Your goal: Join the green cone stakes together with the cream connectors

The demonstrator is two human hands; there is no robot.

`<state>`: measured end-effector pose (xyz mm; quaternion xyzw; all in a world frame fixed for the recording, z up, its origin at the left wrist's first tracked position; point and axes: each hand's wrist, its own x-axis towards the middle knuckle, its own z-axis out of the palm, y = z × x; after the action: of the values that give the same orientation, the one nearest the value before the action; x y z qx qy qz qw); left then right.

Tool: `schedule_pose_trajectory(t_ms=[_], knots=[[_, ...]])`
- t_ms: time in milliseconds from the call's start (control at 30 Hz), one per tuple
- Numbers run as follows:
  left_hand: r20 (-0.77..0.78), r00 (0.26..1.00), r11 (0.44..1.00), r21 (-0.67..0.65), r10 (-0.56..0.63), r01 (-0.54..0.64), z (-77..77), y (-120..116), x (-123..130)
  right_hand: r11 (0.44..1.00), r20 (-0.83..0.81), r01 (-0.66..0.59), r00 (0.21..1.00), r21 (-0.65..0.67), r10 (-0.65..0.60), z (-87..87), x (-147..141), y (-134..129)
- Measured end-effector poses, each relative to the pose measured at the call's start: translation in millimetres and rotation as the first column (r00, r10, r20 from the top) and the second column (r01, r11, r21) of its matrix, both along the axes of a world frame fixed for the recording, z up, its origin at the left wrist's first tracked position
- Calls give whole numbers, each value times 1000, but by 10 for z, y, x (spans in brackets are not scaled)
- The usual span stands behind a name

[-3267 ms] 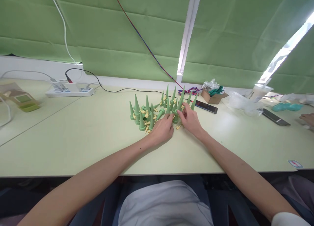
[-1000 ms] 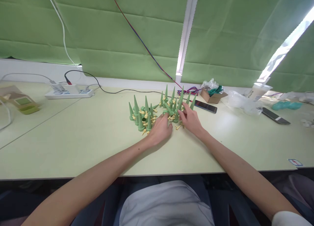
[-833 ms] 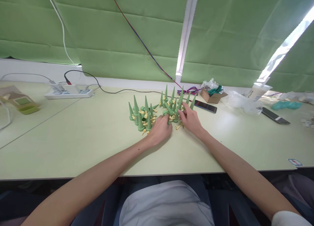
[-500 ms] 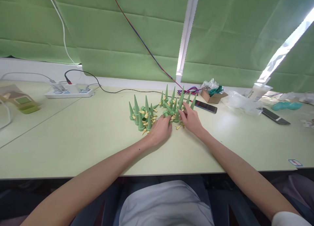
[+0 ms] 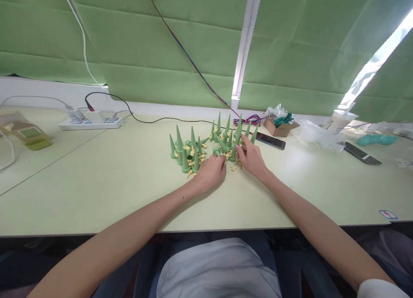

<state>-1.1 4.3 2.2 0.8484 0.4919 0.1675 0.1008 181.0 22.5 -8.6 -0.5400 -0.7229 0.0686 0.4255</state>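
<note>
Green plastic cones with round collared bases stand in a left and a right cluster on the table, and small yellow pieces lie among them. Between the clusters, my left hand is closed, back upward, on a green cone-shaped piece whose rounded end pokes out past the fingers. Its fingertips are mostly hidden. At the right cluster, my right hand has bent fingers, with thumb and forefinger against an upright green cone. Part of that cone is behind the fingers.
Behind the cones runs a black cable, with a coiled red-blue wire farther right. A phone, a small cardboard box and a plastic cup stand to the right. A white power strip is at left.
The green piece at my left hand has turned, so its end faces another way. My right hand has barely shifted, and the standing cone beside its fingers has moved slightly right.
</note>
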Motion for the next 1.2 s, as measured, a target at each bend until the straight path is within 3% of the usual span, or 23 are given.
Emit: schedule_pose_trajectory(t_ms=[433,767,933,1067,1200], knots=[[2,999,999,-2,-42,42,39,-60,20,998,-111,30,994,61,-23,44,-39,-71],[74,994,988,124,79,-88,16,-84,25,955,-282,103,959,277,-22,121,-61,-139],[39,996,994,61,84,-87,19,-101,15,950,-51,32,999,310,-17,128,-50,-167],[29,997,995,64,78,-80,28,-85,2,984,156,-58,987,171,31,80,-43,-154],[38,997,994,89,61,-64,-16,-44,-9,999,339,-39,940,23,29,72,-36,-151]])
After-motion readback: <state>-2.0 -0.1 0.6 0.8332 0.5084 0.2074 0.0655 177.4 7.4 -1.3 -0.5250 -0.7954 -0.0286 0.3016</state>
